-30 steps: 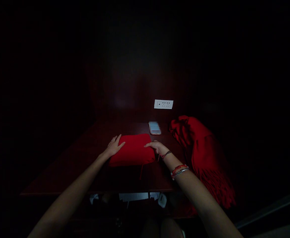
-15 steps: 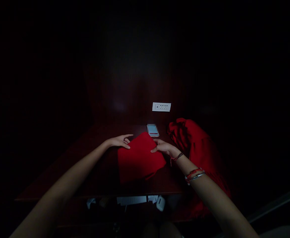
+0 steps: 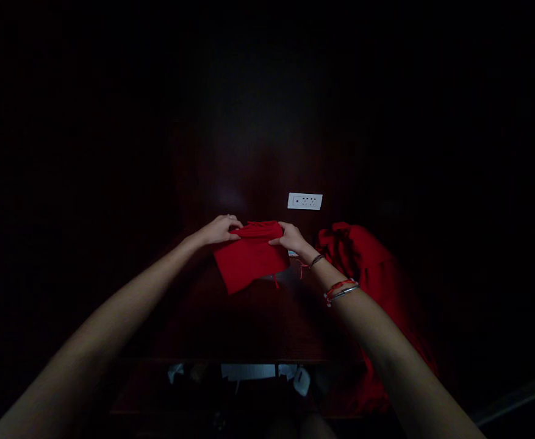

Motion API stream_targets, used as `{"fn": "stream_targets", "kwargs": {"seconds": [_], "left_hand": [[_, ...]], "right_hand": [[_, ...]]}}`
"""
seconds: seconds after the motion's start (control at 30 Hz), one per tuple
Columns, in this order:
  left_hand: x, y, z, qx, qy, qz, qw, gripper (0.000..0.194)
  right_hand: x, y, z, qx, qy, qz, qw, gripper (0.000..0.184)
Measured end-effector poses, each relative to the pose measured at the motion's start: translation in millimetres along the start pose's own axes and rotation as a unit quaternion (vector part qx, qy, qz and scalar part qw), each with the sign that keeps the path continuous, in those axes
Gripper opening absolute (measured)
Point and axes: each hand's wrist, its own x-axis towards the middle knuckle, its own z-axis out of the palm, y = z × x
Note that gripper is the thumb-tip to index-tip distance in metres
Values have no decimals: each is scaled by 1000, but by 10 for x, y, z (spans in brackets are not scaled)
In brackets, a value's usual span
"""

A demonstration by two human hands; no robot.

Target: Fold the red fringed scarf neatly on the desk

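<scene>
The scene is very dark. A folded red cloth (image 3: 250, 259) hangs lifted above the dark wooden table (image 3: 230, 323), held by its upper edge. My left hand (image 3: 220, 230) is closed on the cloth's upper left corner. My right hand (image 3: 290, 238) is closed on its upper right corner; that wrist wears a cord and bracelets. The cloth droops toward me between both hands.
A red fringed scarf (image 3: 368, 274) lies heaped at the table's right and hangs over the front edge. A white socket plate (image 3: 304, 201) sits on the dark back panel. Pale items (image 3: 249, 372) show on the floor below the table's front edge.
Both hands took hold of the folded cloth, which lay flat on the table, turned it and raised it off the surface toward the back. The small phone-like object behind it is now hidden.
</scene>
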Motion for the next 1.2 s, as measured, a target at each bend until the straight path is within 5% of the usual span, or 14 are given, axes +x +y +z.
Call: {"fn": "stream_targets", "kwargs": {"seconds": [0.07,0.13,0.27,0.37,0.47,0.63,0.77,0.9,1.0,1.07,1.2], "left_hand": [[-122,-1,-200,29,26,2,999,29],[-346,29,-195,75,50,0,996,29],[-1025,159,337,123,44,-17,991,21],[-1488,248,660,46,-44,17,998,15],[-1644,235,614,-25,-50,14,998,16],[-1336,12,503,-19,95,-124,988,19],[-1151,-142,915,-4,160,-223,962,24],[-1245,-192,1286,-49,159,-232,959,40],[-1366,-179,1344,-53,151,-221,962,48],[-1410,-163,1305,-31,159,-209,964,51],[-1312,-159,1158,-15,96,-137,986,49]], "right_hand": [[4,-135,34,-75,42,-128,988,34],[-88,-149,144,-121,43,-217,968,31],[-523,149,516,-200,-60,-282,936,32],[-878,424,691,-215,-154,-292,919,37],[-1005,515,666,-184,-155,-253,937,38],[-742,194,748,-118,-59,-98,986,25],[-549,-105,1199,-228,-89,8,970,47],[-484,-193,1458,-274,-102,29,956,27],[-468,-106,1309,-213,-49,32,975,21],[-495,48,1081,-121,58,71,988,23],[-740,575,549,37,239,208,948,29]]}}
